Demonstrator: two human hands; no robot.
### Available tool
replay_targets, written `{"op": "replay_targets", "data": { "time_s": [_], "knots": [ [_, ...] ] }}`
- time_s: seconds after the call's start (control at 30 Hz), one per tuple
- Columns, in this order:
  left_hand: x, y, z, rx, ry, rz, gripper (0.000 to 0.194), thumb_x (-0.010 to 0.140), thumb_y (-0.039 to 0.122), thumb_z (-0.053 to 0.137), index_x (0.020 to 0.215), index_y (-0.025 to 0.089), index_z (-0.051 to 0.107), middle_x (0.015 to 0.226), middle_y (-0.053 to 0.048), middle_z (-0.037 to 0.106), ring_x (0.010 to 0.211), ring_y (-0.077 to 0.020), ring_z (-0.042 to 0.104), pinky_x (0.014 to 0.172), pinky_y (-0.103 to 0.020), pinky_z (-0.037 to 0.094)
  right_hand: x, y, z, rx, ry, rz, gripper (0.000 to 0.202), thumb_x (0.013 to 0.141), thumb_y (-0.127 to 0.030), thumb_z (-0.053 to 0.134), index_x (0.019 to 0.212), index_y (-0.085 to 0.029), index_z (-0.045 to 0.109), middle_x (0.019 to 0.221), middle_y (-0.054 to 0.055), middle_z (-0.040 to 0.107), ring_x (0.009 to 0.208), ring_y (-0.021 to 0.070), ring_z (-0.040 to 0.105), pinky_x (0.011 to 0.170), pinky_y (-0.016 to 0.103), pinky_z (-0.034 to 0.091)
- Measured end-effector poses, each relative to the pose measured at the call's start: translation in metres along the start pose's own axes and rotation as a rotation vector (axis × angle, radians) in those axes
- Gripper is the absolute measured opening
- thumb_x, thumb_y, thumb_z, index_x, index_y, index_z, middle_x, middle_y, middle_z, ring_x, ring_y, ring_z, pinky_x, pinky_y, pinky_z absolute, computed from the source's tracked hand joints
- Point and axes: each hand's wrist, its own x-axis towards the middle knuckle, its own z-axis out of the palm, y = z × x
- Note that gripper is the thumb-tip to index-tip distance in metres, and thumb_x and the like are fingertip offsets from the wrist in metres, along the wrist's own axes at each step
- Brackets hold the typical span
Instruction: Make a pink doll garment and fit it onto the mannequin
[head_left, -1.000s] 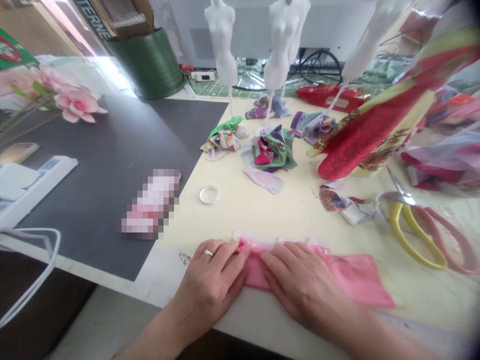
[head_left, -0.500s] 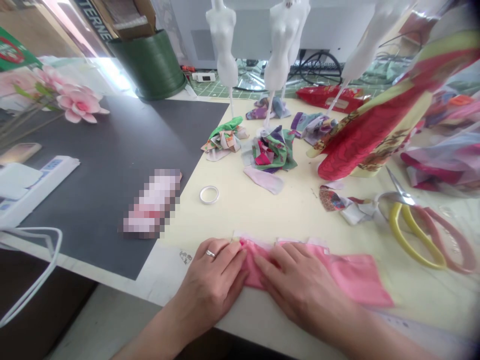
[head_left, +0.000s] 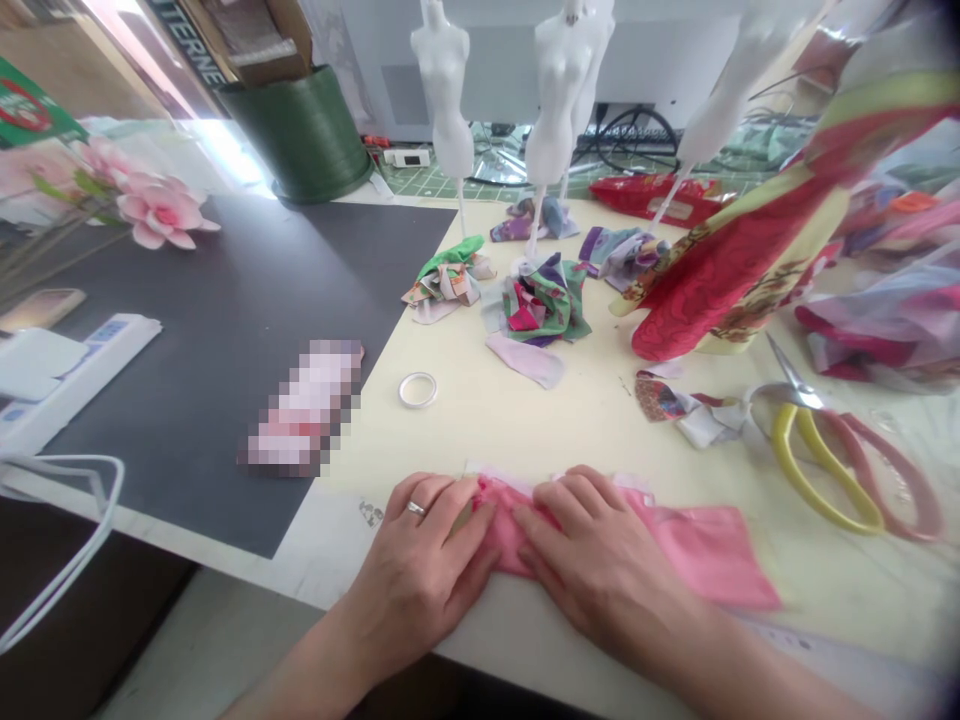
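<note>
A strip of pink fabric [head_left: 716, 555] lies along the front of the cream tabletop, with a whitish layer showing at its far edge. My left hand [head_left: 431, 560], a ring on one finger, is closed on the left end of this fabric; fingers and thumb grip a bunched spot. Just to the right, my right hand [head_left: 592, 550] is bent over the middle of the strip, its fingertips closed on the cloth. A short span of gathered pink shows between both hands. The undersides of the fingers are hidden.
Yellow-and-pink-handled scissors [head_left: 802, 395] lie at right, beside fabric scraps [head_left: 709, 418]. A tape ring [head_left: 417, 390] sits ahead of my left hand. White mannequins [head_left: 551, 110] with crumpled cloth [head_left: 551, 300] around their bases and a red dress [head_left: 720, 260] stand behind. A blurred-out rectangular object [head_left: 304, 410] lies left.
My right hand has shifted slightly up and left on the pink fabric, its fingers more arched. The left hand stays nearly in place.
</note>
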Motion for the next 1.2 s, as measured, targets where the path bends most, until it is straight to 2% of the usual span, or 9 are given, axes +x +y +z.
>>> {"op": "replay_targets", "data": {
  "time_s": [0.13, 0.3, 0.43, 0.53, 0.67, 0.83, 0.93, 1.2],
  "knots": [
    [0.0, 0.002, 0.0, -0.004, -0.02, 0.018, 0.03, 0.082, 0.017, 0.058, 0.111, 0.009, 0.06, 0.106, -0.014, 0.062, 0.096, -0.0255, 0.053, 0.087, -0.043, 0.041, -0.001, 0.0, -0.001, 0.019, 0.007, 0.014, 0.021, 0.089, -0.02, 0.051, 0.108, -0.02, 0.057, 0.086, 0.005, 0.052, 0.081, 0.0206, 0.041, 0.075, 0.036, 0.034],
    [-0.005, 0.001, -0.003, -0.017, -0.041, -0.006, 0.023, 0.083, 0.017, 0.057, 0.105, 0.011, 0.061, 0.105, -0.013, 0.063, 0.092, -0.0238, 0.054, 0.087, -0.044, 0.04, 0.0, 0.001, -0.003, 0.022, 0.015, 0.021, 0.02, 0.088, -0.017, 0.049, 0.104, -0.02, 0.06, 0.084, 0.006, 0.053, 0.081, 0.0213, 0.042, 0.074, 0.036, 0.035],
    [-0.009, 0.001, -0.004, -0.048, -0.013, -0.015, 0.025, 0.082, 0.017, 0.058, 0.106, 0.01, 0.06, 0.106, -0.013, 0.063, 0.094, -0.0237, 0.055, 0.09, -0.044, 0.04, 0.0, 0.001, -0.003, 0.042, 0.021, 0.022, 0.016, 0.087, -0.017, 0.048, 0.094, -0.019, 0.062, 0.082, 0.006, 0.053, 0.078, 0.02, 0.043, 0.072, 0.036, 0.036],
    [-0.009, 0.003, -0.002, -0.05, -0.017, 0.011, 0.035, 0.082, 0.018, 0.059, 0.116, 0.009, 0.056, 0.113, -0.014, 0.062, 0.104, -0.0264, 0.054, 0.092, -0.044, 0.04, 0.0, 0.003, -0.004, 0.113, 0.11, 0.068, 0.018, 0.089, -0.019, 0.045, 0.088, -0.017, 0.063, 0.084, 0.007, 0.055, 0.08, 0.0194, 0.045, 0.073, 0.036, 0.037],
    [-0.006, 0.004, -0.001, -0.039, -0.021, 0.037, 0.03, 0.084, 0.02, 0.057, 0.112, 0.01, 0.059, 0.111, -0.013, 0.064, 0.102, -0.0265, 0.056, 0.091, -0.043, 0.041, 0.003, 0.008, -0.009, 0.174, 0.205, 0.189, 0.02, 0.091, -0.018, 0.044, 0.087, -0.015, 0.063, 0.082, 0.007, 0.058, 0.079, 0.0184, 0.049, 0.074, 0.035, 0.039],
    [-0.005, 0.005, -0.001, -0.027, -0.023, 0.055, 0.025, 0.085, 0.017, 0.055, 0.108, 0.01, 0.06, 0.11, -0.013, 0.066, 0.101, -0.0251, 0.058, 0.092, -0.044, 0.039, 0.014, 0.008, -0.021, 0.085, 0.063, 0.308, 0.022, 0.087, -0.016, 0.048, 0.069, -0.017, 0.059, 0.073, 0.003, 0.055, 0.069, 0.0147, 0.049, 0.067, 0.029, 0.037],
    [-0.006, 0.005, 0.0, -0.018, -0.006, 0.055, 0.024, 0.084, 0.018, 0.055, 0.106, 0.01, 0.06, 0.11, -0.012, 0.066, 0.101, -0.0257, 0.058, 0.092, -0.045, 0.039, 0.025, 0.004, -0.024, -0.035, -0.021, 0.322, 0.023, 0.083, -0.014, 0.051, 0.061, -0.016, 0.055, 0.067, 0.001, 0.053, 0.061, 0.0127, 0.045, 0.06, 0.027, 0.032],
    [-0.01, 0.003, 0.002, -0.019, -0.006, 0.039, 0.024, 0.086, 0.021, 0.051, 0.107, 0.012, 0.06, 0.113, -0.013, 0.065, 0.1, -0.0247, 0.058, 0.091, -0.045, 0.039, 0.04, 0.0, -0.018, -0.149, -0.044, 0.291, 0.017, 0.079, -0.012, 0.05, 0.065, -0.017, 0.057, 0.065, 0.002, 0.056, 0.059, 0.0141, 0.047, 0.057, 0.027, 0.029]
  ]
}}
